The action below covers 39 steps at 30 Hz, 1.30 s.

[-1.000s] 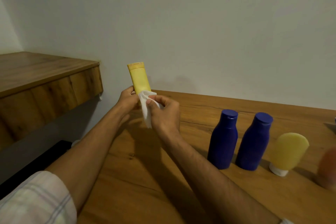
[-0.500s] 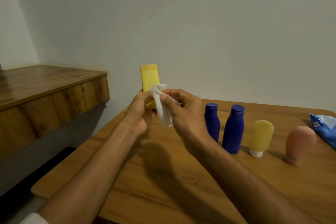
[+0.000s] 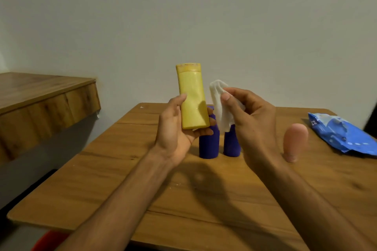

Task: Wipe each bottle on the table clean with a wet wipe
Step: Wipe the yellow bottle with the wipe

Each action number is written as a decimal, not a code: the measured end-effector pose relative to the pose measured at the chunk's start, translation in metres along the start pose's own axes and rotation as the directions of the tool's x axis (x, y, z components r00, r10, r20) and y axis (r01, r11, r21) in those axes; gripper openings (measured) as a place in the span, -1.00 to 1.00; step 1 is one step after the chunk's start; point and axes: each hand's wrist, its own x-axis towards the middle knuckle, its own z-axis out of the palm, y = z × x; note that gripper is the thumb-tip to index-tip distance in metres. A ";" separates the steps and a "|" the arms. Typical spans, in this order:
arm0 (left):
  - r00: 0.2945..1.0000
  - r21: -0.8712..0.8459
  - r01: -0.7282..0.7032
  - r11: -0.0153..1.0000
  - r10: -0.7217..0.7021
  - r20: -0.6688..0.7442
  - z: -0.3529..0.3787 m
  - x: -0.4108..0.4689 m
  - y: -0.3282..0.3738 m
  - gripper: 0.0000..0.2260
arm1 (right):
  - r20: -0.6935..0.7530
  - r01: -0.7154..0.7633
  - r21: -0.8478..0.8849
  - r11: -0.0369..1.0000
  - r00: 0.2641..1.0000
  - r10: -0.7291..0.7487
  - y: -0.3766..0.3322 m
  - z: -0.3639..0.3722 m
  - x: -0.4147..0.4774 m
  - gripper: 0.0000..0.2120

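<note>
While left hand (image 3: pixel 175 129) grips yellow bottle (image 3: pixel 191 96), right hand (image 3: pixel 255 121) pinches wipe (image 3: pixel 220 109) just beside it.

Your left hand (image 3: pixel 173 128) holds the held bottle (image 3: pixel 191 96) upright above the table (image 3: pixel 142 189). Your right hand (image 3: pixel 253 120) holds the wipe (image 3: pixel 219 104) just right of it, not touching. Behind both hands, on the table: standing bottle A (image 3: pixel 209 144), with standing bottle B (image 3: pixel 231 144) just to its right. Further right stands a tube (image 3: pixel 294 140), then the wipe pack (image 3: pixel 342 136) lying flat. A shelf (image 3: pixel 40 96) sits left of the table, higher.
</note>
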 end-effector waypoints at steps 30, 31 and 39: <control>0.943 -0.195 0.326 0.925 -0.302 0.143 0.006 -0.012 -0.040 -0.27 | 0.437 0.638 -0.427 0.641 0.766 -0.472 0.026 -0.043 -0.039 -0.78; 0.939 -0.192 0.332 0.924 -0.305 0.156 0.006 -0.012 -0.040 -0.27 | 0.450 0.647 -0.427 0.632 0.758 -0.472 0.025 -0.044 -0.038 -0.78; 0.930 -0.207 0.354 0.912 -0.321 0.177 0.005 -0.015 -0.042 -0.25 | 0.483 0.673 -0.420 0.608 0.734 -0.478 0.023 -0.045 -0.038 -0.78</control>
